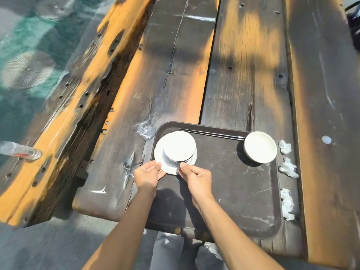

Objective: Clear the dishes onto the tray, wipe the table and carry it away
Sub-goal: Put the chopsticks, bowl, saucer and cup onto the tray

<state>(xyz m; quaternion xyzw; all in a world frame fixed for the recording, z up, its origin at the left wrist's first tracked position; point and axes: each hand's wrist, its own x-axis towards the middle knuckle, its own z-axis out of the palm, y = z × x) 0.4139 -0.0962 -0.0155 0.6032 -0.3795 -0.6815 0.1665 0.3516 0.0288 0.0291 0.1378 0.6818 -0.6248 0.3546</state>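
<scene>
Now both hands grip the near edge of a white plate (169,168) at the far-left corner of the dark tray (224,191), the left hand (147,175) and the right hand (196,179) pinching its rim side by side. 1 white bowl (179,146) sits on that plate. Another bowl (260,148) stands at the tray's far-right corner, with black chopsticks (211,134) lying between the 2 bowls. Crumpled tissues (288,168) lie on the wooden table (243,65) just right of the tray, and crinkled clear plastic (144,130) lies beside its left corner.
</scene>
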